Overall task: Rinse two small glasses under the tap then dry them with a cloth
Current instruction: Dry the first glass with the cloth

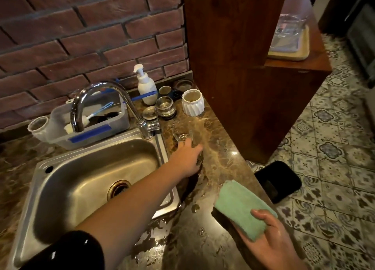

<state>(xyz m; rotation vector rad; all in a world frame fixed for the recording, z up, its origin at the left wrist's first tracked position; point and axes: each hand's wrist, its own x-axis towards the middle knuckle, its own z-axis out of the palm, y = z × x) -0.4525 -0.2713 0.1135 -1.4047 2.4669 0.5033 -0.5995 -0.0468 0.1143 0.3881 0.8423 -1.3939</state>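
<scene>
Two small clear glasses stand on the wet marble counter (219,131) to the right of the sink. My left hand (187,159) reaches across the sink's corner and grips the nearer glass (200,158), which is mostly hidden under the fingers. The farther glass (183,136) stands just beyond my fingertips. My right hand (272,242) holds a folded green cloth (240,208) above the counter's front right edge, thumb on top. The chrome tap (97,93) arches over the steel sink (60,168); I see no water running.
A grey plastic caddy (113,125) with a bottle brush sits behind the sink. A soap pump bottle (146,87), small metal cups (164,106) and a white ribbed pot (192,102) stand at the back. A wooden cabinet (233,67) bounds the counter on the right. Water puddles lie near the front.
</scene>
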